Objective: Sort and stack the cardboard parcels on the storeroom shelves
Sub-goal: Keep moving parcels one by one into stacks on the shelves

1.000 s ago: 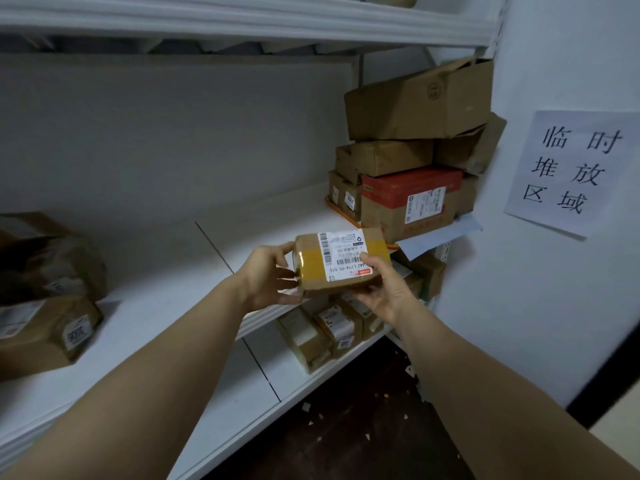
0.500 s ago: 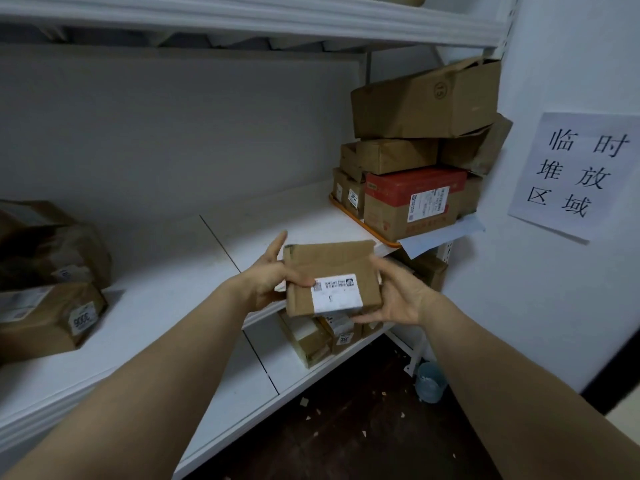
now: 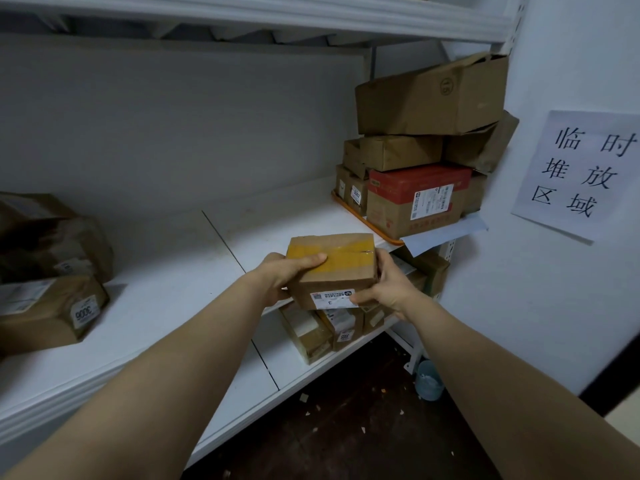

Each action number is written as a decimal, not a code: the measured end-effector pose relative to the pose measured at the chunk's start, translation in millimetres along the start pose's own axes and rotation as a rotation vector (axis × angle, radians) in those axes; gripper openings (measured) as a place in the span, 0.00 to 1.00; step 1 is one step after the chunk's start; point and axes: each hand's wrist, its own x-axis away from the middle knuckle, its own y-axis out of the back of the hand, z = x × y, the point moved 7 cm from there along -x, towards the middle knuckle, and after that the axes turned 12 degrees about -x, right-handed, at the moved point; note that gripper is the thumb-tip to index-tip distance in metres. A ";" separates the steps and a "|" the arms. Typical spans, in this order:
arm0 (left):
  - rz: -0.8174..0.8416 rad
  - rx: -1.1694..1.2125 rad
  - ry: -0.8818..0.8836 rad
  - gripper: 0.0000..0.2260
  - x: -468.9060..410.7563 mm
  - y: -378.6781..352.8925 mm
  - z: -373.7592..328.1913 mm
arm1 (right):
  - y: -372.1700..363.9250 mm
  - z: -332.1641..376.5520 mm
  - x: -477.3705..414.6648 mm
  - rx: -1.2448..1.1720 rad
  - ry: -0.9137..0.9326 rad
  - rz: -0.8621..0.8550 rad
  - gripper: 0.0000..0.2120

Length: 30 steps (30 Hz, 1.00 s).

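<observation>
Both hands grip one small parcel (image 3: 332, 268) — left hand (image 3: 282, 275) curled over its yellow-taped top. Right hand (image 3: 388, 285) pinches its labelled near side.

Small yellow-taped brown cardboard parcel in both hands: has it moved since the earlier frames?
Yes: the small yellow-taped brown cardboard parcel was rotated, taped face now up, staying left of the orange tray's corner.

— Where was there room to reach in?
— On the middle shelf (image 3: 194, 282), between the left parcels (image 3: 52, 306) and the right stack (image 3: 419, 199), which rose nearly to the upper shelf (image 3: 242, 15).
</observation>
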 end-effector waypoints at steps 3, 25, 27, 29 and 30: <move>-0.065 0.008 -0.004 0.34 -5.4 2.6 1.9 | -2.6 1.8 -2.7 0.048 0.027 -0.004 0.43; -0.127 -0.088 -0.121 0.39 -13.6 6.5 -23.0 | -5.2 10.8 -11.5 0.089 0.194 -0.047 0.43; -0.106 -0.069 -0.138 0.40 -12.9 5.0 -26.0 | -2.8 12.7 -11.4 0.088 0.191 -0.038 0.45; -0.107 -0.070 -0.155 0.43 -12.2 2.8 -28.0 | -1.4 14.8 -11.4 0.094 0.199 -0.037 0.46; -0.115 -0.077 -0.160 0.43 -13.1 2.0 -28.0 | -1.2 15.6 -11.1 0.097 0.204 -0.040 0.47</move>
